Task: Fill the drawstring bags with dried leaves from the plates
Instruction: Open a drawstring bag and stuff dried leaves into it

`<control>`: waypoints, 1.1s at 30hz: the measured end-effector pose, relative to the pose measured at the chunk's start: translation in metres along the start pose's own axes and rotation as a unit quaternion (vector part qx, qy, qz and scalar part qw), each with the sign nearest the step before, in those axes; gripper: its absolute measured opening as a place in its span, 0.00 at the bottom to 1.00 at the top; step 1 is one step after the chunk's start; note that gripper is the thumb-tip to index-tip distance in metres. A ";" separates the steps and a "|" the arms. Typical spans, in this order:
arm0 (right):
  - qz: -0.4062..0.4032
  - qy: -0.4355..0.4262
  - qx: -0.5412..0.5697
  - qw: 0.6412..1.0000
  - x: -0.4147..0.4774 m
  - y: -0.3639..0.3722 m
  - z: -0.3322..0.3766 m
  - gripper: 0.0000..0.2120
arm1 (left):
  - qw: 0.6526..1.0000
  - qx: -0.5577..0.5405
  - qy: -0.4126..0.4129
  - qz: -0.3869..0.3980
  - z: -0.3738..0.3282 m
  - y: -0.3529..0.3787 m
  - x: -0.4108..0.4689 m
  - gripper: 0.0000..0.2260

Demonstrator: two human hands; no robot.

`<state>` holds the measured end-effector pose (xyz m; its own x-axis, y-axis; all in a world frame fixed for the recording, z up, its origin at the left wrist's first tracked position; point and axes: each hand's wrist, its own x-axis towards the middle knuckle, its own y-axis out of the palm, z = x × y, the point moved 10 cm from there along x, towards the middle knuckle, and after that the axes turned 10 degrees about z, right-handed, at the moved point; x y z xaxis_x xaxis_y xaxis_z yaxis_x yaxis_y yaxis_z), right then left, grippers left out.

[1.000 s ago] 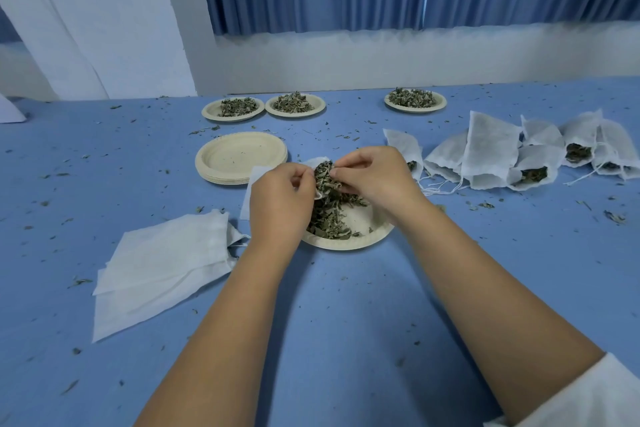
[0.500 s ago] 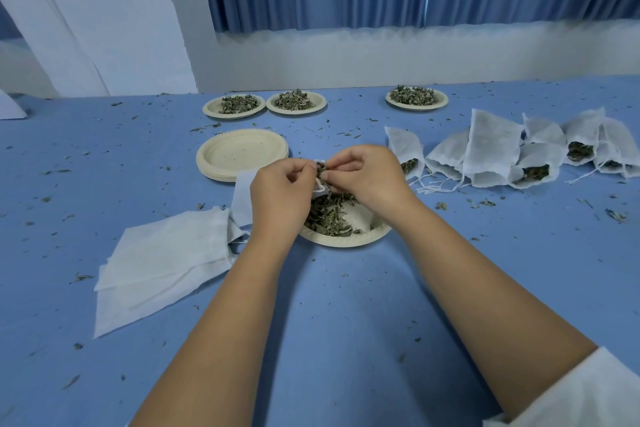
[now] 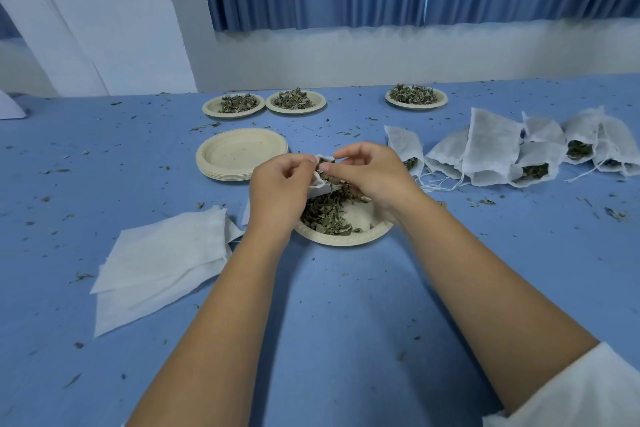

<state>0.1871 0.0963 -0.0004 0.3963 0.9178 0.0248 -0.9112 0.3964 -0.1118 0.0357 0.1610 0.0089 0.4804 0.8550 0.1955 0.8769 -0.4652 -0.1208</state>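
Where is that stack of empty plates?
In the head view, the stack of empty plates sits left of centre on the blue table, just beyond the left hand and nearer than two leaf-filled plates.

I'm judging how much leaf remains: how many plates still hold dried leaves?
4. The far-left plate and its neighbour plate at the back, the back-right plate, and the near plate at the centre. The plate stack looks empty.

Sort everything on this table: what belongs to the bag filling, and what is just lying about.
Job: bag held between left hand and right hand; near plate of dried leaves; flat empty bags; filled bags; three far leaf plates.
Lying about: stack of empty plates; leaf crumbs on the blue cloth; white sheet at far left.
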 end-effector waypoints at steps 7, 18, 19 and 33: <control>0.097 0.072 0.153 0.981 -0.002 0.027 -0.016 0.04 | 0.999 0.036 0.026 0.001 -0.010 0.000 -0.004 0.10; 0.032 0.068 0.053 0.996 -0.001 0.013 -0.014 0.07 | 0.989 0.134 0.059 0.007 -0.016 0.004 -0.005 0.07; 0.052 0.088 0.089 0.991 -0.002 0.014 -0.014 0.04 | 0.990 0.127 0.059 -0.010 -0.016 -0.002 -0.004 0.07; 0.027 0.090 0.025 0.995 -0.002 -0.003 -0.008 0.08 | 0.982 0.168 0.076 -0.030 -0.016 -0.004 -0.004 0.06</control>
<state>0.1900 0.0931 -0.0077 0.3558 0.9210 -0.1585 -0.9346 0.3510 -0.0586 0.0305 0.1555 0.0243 0.4466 0.8224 0.3524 0.8623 -0.2906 -0.4147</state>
